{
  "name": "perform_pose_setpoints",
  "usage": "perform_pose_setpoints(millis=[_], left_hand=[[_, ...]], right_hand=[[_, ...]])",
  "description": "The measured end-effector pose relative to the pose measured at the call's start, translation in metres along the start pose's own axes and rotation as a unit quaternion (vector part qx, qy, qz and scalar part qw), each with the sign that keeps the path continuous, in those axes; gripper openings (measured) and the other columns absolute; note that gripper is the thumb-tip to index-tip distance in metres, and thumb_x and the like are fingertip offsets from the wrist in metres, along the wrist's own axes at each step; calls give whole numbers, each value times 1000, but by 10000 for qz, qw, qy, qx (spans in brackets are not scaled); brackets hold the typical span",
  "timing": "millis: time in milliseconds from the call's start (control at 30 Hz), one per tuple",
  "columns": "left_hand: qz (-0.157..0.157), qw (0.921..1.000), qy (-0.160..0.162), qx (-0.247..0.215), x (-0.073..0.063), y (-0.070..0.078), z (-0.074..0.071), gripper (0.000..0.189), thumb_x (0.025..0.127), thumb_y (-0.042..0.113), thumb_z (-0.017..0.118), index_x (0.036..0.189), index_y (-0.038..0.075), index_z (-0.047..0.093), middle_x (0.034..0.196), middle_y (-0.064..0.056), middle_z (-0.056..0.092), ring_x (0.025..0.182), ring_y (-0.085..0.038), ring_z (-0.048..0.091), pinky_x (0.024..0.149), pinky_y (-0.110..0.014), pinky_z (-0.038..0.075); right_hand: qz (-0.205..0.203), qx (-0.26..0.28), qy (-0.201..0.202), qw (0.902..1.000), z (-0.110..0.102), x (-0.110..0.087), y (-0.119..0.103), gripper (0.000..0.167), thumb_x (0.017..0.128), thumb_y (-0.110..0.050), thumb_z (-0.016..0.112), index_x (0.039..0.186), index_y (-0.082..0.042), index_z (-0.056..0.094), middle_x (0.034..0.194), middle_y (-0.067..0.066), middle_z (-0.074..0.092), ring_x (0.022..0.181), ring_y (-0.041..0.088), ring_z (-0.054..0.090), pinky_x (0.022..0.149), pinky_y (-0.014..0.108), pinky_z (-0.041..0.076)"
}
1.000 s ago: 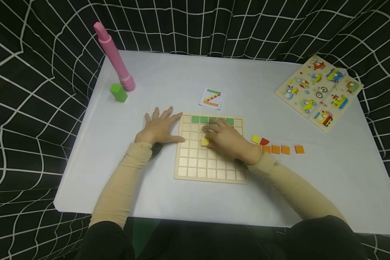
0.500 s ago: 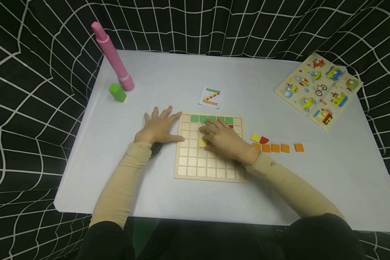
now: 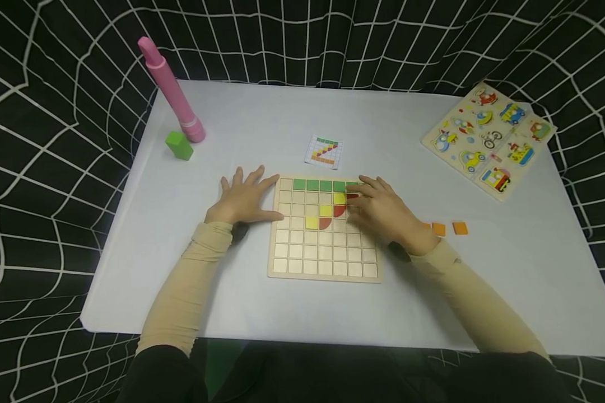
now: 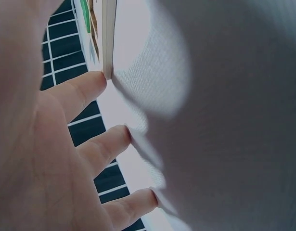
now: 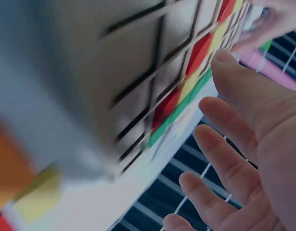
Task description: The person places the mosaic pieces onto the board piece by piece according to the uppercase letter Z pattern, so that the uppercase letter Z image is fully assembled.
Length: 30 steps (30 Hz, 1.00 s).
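Observation:
A square wooden grid board [image 3: 302, 267] lies mid-table. Green tiles [image 3: 312, 184] line its top row, and yellow tiles [image 3: 311, 223] paired with red quarter-round tiles [image 3: 339, 211] step diagonally below them. My left hand [image 3: 244, 198] is spread at the board's left side, thumb over the edge and a fingertip at its upper left corner. Over the board's upper right my right hand [image 3: 385, 212] hovers with loose, extended fingers [image 5: 229, 159] and nothing held. Its fingers partly cover the rightmost red tile. In the right wrist view a loose yellow tile [image 5: 39, 195] lies beside an orange one [image 5: 10, 166].
Orange tiles [image 3: 460, 228] lie right of the board, some hidden behind my right hand. A small pattern card [image 3: 324, 152] is behind the board. A pink lipstick-shaped tube [image 3: 173, 92] and green block [image 3: 179, 145] stand back left; a picture puzzle board [image 3: 489, 140] lies back right.
My right hand has lifted off the yellow tile and moved right across the board, uncovering the diagonal of yellow and red tiles. My left hand stays at the board's left edge.

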<state>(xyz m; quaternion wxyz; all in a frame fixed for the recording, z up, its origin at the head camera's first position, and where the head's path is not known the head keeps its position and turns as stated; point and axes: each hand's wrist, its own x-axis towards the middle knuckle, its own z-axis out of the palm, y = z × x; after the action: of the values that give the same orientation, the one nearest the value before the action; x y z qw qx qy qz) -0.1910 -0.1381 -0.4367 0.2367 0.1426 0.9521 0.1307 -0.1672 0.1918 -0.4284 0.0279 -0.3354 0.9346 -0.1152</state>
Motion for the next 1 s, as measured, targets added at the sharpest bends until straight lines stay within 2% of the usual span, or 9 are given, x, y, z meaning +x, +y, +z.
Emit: perform_pose_setpoints(millis=[233,367,467,667,833,1000], left_hand=[[4,10000,20,-8,1,-3,1,102,86,68,70,166,29,20,177,-12,7,157,-60,-2,118,-85,5],[14,10000,4,-4,1,-3,1,102,86,68,69,166,29,20,177,-12,7,157,-61,-2,118,-85,5],[24,10000,-8,8,2,-3,3,102,86,69,69,167,29,20,177,-12,6,157,-61,-3,118,-85,5],[10,10000,13,57,1,-2,3,102,86,69,68,166,29,20,177,-12,7,157,-61,-2,117,-86,7],[14,10000,14,41,1,-2,3,102,86,69,69,166,29,20,177,-12,7,157,-61,-2,117,-86,7],[0,10000,-4,-15,0,-1,2,102,86,69,69,166,29,20,177,-12,7,157,-60,-3,117,-86,6]], right_hand=[[519,-166,20,9985,-8,-24,21,34,87,-19,82,115,0,77,141,20,66,143,51,47,117,72,36],[826,-7,-61,9966,-10,-38,31,33,90,-17,80,117,1,76,143,22,64,144,52,44,118,72,33],[1028,119,25,9946,-12,-49,39,34,88,-15,81,117,2,76,143,24,62,144,53,43,118,74,31],[1040,-213,159,9942,-16,-66,54,31,86,-17,82,109,2,78,139,26,65,138,56,48,112,77,36],[1232,-188,-147,9921,-17,-73,61,21,88,-16,81,102,-2,80,139,27,64,138,58,46,115,76,34],[1390,-120,-279,9898,-14,-75,63,22,89,-15,79,107,-1,78,139,25,64,140,57,44,117,76,31]])
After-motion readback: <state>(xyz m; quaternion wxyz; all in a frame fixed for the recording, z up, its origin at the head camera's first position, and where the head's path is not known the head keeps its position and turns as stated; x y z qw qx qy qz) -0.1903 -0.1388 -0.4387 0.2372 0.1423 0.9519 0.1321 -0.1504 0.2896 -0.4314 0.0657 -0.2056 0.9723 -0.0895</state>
